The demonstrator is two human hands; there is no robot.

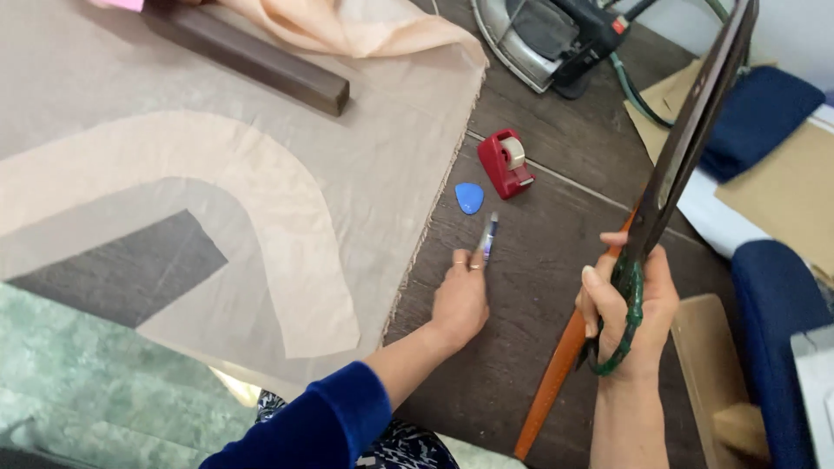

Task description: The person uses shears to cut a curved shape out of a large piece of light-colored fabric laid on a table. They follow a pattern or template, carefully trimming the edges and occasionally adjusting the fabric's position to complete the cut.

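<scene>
Dark wooden tabletop (539, 287) is filling the view, with sheer beige fabric (261, 139) lying spread over its left part, frayed edge running down the middle. A curved pale pattern piece (287, 226) is lying on the fabric, and a dark wooden bar (252, 56) is resting across the fabric near the top.

Left hand (460, 300), blue velvet sleeve on the arm, is reaching out over bare wood just right of the fabric edge. Fingers are pinching a pen (489, 239), its tip pointing away from the person; rings are showing on two fingers.

Right hand (625, 313) is gripping large tailor's scissors (686, 139) by the green-wrapped handle loops, fingers curled tight through them. Blades are pointing up and away toward the top right corner, lifted off the table; they appear closed together.

A long orange ruler (556, 373) is lying diagonally on the table beneath the right hand. Beyond the pen, a blue tailor's chalk (469, 198) is sitting just beside a red tape dispenser (506, 163). An electric iron (547, 39) is resting at the top edge. Brown cardboard sheets (782, 187) and folded navy cloth (756, 117) are lying at the right.
</scene>
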